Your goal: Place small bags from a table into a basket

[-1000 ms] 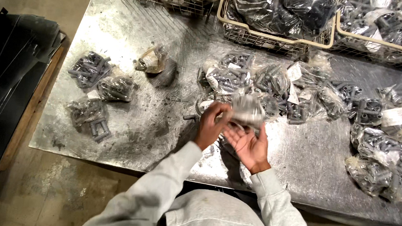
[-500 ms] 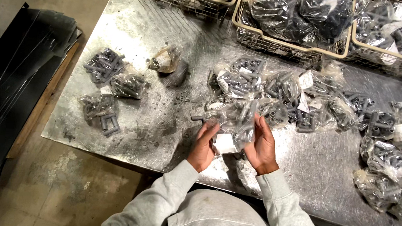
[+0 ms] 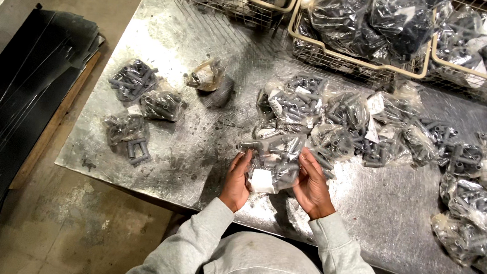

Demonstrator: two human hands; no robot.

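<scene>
Together, left hand (image 3: 236, 182) and right hand (image 3: 314, 187) cup a clear parts bag (image 3: 273, 163).

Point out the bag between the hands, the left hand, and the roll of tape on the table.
clear bag of grey parts (image 3: 273, 163), head view, on the plastic over the parts.
left hand (image 3: 237, 183), head view, on the back of the hand.
tape roll (image 3: 205, 76), head view, on its side.

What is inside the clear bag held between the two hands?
The clear bag, held between the left hand and right hand, shows grey tube-like parts and a white label. Parts deeper inside are hidden by those on top and by glare.
</scene>
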